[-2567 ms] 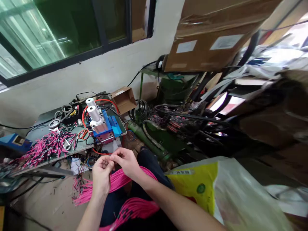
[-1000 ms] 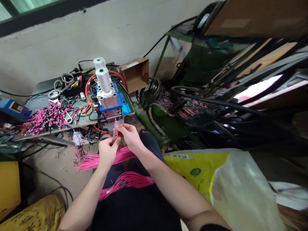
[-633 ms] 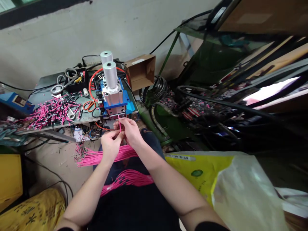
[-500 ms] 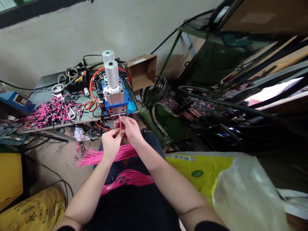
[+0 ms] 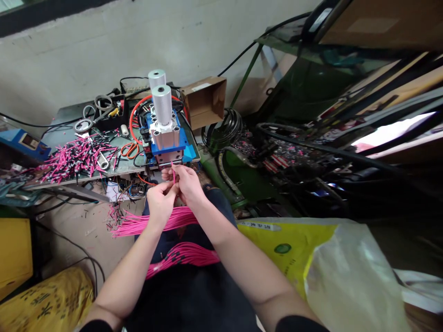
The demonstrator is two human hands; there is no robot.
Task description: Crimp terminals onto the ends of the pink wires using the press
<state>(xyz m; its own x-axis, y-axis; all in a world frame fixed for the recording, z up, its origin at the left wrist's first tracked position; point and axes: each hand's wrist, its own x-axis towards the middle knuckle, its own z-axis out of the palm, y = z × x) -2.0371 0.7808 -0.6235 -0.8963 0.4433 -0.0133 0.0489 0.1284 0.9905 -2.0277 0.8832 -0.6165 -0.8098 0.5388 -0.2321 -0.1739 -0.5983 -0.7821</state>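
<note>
A thin pink wire (image 5: 174,175) runs upright between my hands, its upper end at the front of a blue and silver machine (image 5: 166,138) with two silver cylinders. My right hand (image 5: 187,183) pinches the wire near that end. Just below, my left hand (image 5: 162,202) is closed on the lower part of it, with thumb and fingertips together. Across my legs lies a bundle of pink wires (image 5: 138,225), under my wrists. Closer to my body rests a second pink bundle (image 5: 194,253) with black pieces along it.
On the bench (image 5: 65,115) sit a pile of short pink and black pieces (image 5: 79,157), orange-handled scissors (image 5: 129,150) and a black tool box (image 5: 110,121). An open cardboard box (image 5: 204,103) stands behind the machine. To my right lies a yellow and white sack (image 5: 294,249).
Both hands stay closed on the wire in nearly the same place at the machine's front. The view has shifted very slightly.
</note>
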